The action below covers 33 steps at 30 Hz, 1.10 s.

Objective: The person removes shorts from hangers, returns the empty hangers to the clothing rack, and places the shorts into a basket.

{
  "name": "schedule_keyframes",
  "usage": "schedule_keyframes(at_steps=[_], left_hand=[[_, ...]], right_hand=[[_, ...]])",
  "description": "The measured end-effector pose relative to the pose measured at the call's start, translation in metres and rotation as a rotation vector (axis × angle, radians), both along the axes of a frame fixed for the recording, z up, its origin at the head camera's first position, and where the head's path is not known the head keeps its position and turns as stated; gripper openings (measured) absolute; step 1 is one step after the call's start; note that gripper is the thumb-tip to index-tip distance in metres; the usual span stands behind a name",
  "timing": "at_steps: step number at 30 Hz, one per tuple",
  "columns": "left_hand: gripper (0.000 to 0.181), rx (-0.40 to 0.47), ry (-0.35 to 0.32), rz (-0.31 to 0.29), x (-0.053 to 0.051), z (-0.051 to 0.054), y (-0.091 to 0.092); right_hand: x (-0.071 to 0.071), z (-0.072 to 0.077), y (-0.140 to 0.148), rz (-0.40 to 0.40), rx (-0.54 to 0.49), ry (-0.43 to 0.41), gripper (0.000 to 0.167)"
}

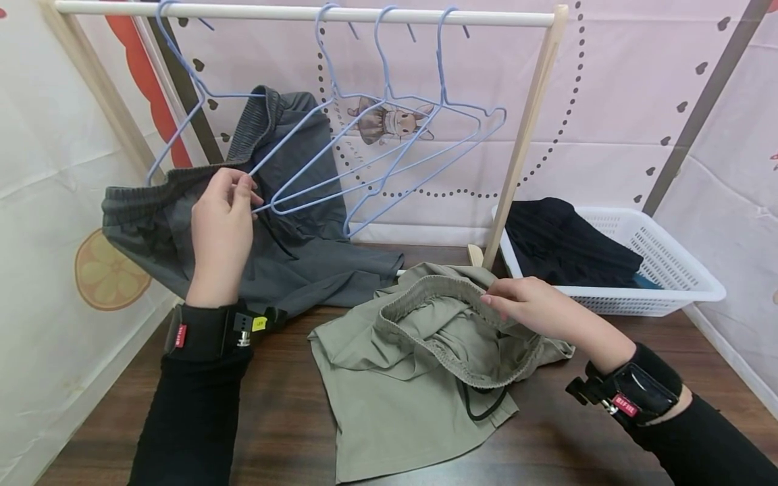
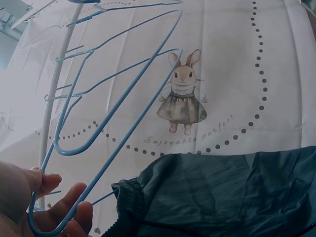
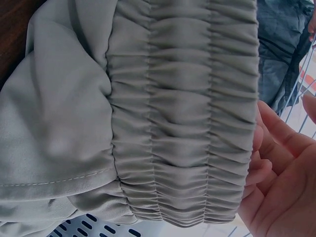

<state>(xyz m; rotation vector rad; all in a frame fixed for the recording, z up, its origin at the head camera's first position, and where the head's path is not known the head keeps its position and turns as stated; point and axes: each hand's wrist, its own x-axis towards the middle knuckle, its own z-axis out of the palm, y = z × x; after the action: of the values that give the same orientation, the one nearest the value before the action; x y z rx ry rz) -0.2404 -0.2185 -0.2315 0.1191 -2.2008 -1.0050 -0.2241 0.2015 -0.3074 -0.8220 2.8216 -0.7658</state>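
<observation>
"Start at the far left. What's there?"

"Dark grey shorts [image 1: 304, 263], around and behind the left hand's fingers. Their elastic waistband reaches left of them, where the leftmost hanger [image 1: 176, 140] meets it; one leg trails away to their right."

"And the left hand [image 1: 225, 216] itself?"

"Its fingers and thumb are curled round the lower end of a blue wire hanger [image 1: 292, 138], gripping it. The hanger's hook sits on the white rail [image 1: 255, 10], above and to the right of those fingers."

"What's further right of them?"

"Two more blue wire hangers [image 1: 328, 149] on that rail, with a rabbit print [image 2: 185, 98] on the cloth backdrop behind."

"Then below, between the hands?"

"Khaki shorts [image 1: 389, 405] on the wooden bench [image 1: 273, 385], mostly left of the right hand's fingers. The waistband gapes upward, and a black drawstring [image 1: 480, 418] loops out below those fingers."

"Is the right hand [image 1: 531, 310] gripping them?"

"I can't tell. Its fingers are at the waistband's edge, partly hidden by it."

"Anything right of those fingers?"

"A white perforated basket [image 1: 644, 294], just beyond them, with a black garment [image 1: 565, 243] inside."
</observation>
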Motion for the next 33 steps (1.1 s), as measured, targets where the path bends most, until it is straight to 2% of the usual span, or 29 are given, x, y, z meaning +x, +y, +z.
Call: schedule_keyframes(at_steps=[10,17,23,28,33], left_hand=[[0.049,-0.008,0.003,0.008,0.006,-0.001,-0.003],[0.050,-0.013,0.024,0.054,0.012,0.001,-0.007],[0.052,-0.016,0.016,0.084,0.018,0.001,-0.010],[0.054,-0.035,-0.010,0.082,0.021,-0.004,-0.015],[0.056,-0.064,-0.048,0.053,0.023,-0.012,-0.019]], right_hand=[[0.000,0.003,0.001,0.023,0.004,0.028,0.035],[0.003,0.007,0.000,0.025,0.020,0.056,0.035],[0.009,0.007,-0.005,0.030,0.035,0.070,0.031],[0.015,0.003,-0.013,0.054,0.056,0.100,0.027],[0.022,-0.005,-0.025,0.109,0.089,0.178,0.027]])
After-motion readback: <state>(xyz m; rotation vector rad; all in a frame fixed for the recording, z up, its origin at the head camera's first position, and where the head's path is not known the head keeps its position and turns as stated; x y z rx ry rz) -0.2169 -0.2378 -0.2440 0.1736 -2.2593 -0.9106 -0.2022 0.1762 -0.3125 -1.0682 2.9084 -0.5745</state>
